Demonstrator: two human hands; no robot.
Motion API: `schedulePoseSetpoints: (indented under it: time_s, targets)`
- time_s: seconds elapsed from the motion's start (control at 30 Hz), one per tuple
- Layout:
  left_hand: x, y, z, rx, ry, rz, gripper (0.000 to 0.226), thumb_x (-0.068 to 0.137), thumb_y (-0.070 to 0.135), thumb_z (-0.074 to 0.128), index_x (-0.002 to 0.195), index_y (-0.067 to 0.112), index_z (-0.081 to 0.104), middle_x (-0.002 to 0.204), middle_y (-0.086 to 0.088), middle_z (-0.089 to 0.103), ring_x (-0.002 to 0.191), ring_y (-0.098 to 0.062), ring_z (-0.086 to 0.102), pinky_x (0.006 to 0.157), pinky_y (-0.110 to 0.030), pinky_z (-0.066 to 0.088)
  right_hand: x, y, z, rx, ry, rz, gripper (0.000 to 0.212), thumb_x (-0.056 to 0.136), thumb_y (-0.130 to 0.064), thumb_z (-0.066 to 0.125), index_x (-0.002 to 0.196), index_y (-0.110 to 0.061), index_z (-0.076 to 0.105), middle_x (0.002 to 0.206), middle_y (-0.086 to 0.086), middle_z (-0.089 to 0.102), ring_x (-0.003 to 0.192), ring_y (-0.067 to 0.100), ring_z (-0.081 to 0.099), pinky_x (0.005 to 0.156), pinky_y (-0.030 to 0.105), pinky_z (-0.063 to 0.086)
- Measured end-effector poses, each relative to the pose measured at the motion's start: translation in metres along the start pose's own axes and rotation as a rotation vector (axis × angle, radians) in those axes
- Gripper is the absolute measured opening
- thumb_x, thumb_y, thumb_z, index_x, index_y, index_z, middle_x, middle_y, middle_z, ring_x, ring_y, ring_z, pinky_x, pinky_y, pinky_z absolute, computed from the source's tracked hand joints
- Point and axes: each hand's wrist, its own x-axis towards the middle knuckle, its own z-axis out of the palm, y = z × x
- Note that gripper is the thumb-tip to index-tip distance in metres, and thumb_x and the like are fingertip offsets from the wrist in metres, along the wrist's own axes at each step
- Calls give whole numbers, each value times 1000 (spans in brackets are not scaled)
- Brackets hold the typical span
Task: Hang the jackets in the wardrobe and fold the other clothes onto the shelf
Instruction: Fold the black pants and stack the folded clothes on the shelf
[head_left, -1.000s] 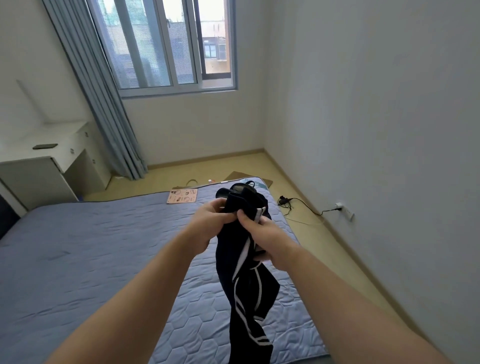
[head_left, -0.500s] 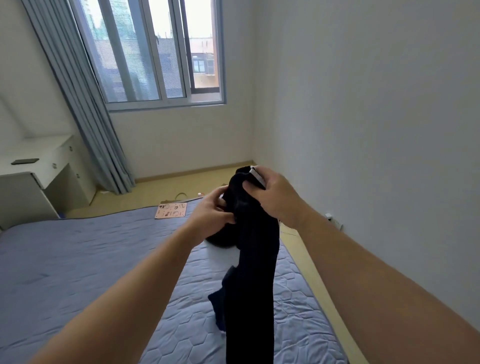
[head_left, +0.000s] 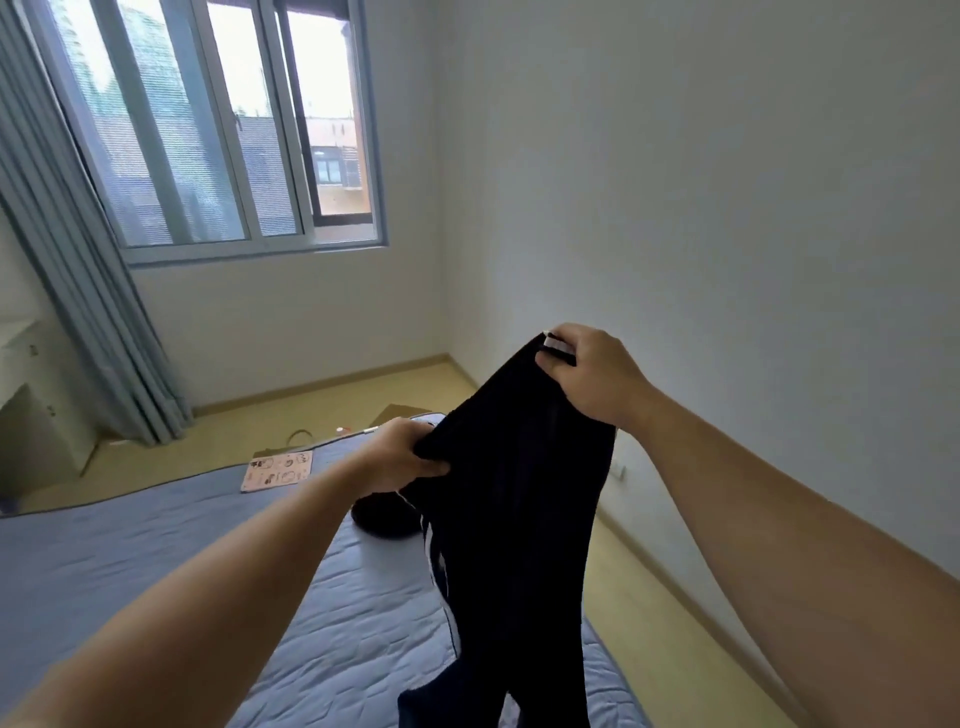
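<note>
A black garment with white side stripes (head_left: 511, 519) hangs in the air in front of me over the bed's right side. My right hand (head_left: 592, 376) grips its top edge high up, where a white tag shows. My left hand (head_left: 402, 460) pinches the same top edge lower and to the left, so the cloth is stretched between both hands. Its lower end drops out of view at the bottom. Behind it, a second dark piece of clothing (head_left: 382, 517) lies bunched on the bed. No wardrobe or shelf is in view.
The bed with a blue quilted cover (head_left: 156, 561) fills the lower left. A pink printed sheet (head_left: 278, 470) lies at its far edge. Beyond are a wooden floor (head_left: 670, 623), a window with a blue curtain (head_left: 98, 291), a white desk at far left, and a white wall on the right.
My hands have moved apart: the right one rose and went right, the left one stayed lower, spreading the garment's top edge. The view has tilted up and to the right.
</note>
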Motion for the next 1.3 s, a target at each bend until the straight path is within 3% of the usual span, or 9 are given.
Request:
schedulePoseSetpoints:
  time_s: [0.23,0.3,0.4,0.53,0.6,0.77,1.07,1.2,1.3]
  targets:
    - [24,50,-53,127,159,148,26,86,16,75,70,35,67,60,18,64,54,5,57,49,-8,37,-12,45,-38,75,209,239,34,97,-21,63,72,-13,41,67,-6,45,60,9,42,59,27,34]
    - [30,65,-67,88,251,168,8,83,23,80,81,28,74,70,12,69,62,-3,60,51,-12,39,-13,50,-47,83,242,256,32,96,-20,64,73,-13,43,70,-3,46,63,13,43,60,29,36]
    - [35,88,-86,-72,347,193,18,78,29,86,91,21,77,81,2,72,67,-10,66,53,-15,46,-10,55,-60,91,318,270,22,94,-19,67,82,-7,53,80,3,55,75,19,52,70,33,44]
    - [32,113,-104,-383,235,220,25,80,16,84,103,11,74,95,-9,74,70,-5,71,59,-14,53,-1,54,-76,164,423,277,31,92,-21,71,119,-7,65,116,7,69,109,22,65,96,41,55]
    - [29,117,-108,-428,177,228,26,82,10,82,107,8,73,103,-14,75,77,-11,73,64,-16,55,1,53,-83,207,486,267,36,88,-22,77,119,-8,66,114,6,69,107,21,66,96,39,55]
    - [28,113,-107,-392,228,186,15,82,12,82,92,16,72,95,-10,73,62,-1,70,54,-11,51,5,57,-83,239,475,261,26,86,-22,80,108,-14,70,107,3,73,104,19,69,93,35,56]
    - [29,98,-114,-457,270,175,25,88,5,74,113,4,72,107,-15,74,93,-25,73,67,-16,56,15,52,-79,283,425,222,23,84,-22,81,104,-18,70,105,1,72,102,19,69,92,36,57]
    - [25,93,-111,-327,248,162,17,92,11,71,109,12,72,106,-10,71,81,-15,66,64,-11,53,15,54,-74,246,402,225,25,83,-24,82,102,-17,69,100,-1,70,95,19,67,82,31,56]
    - [22,88,-109,-397,273,166,15,91,10,72,106,13,74,103,-12,74,76,-14,70,67,-18,55,15,58,-67,273,402,244,23,84,-24,81,103,-18,68,101,-1,69,95,19,67,84,32,56]
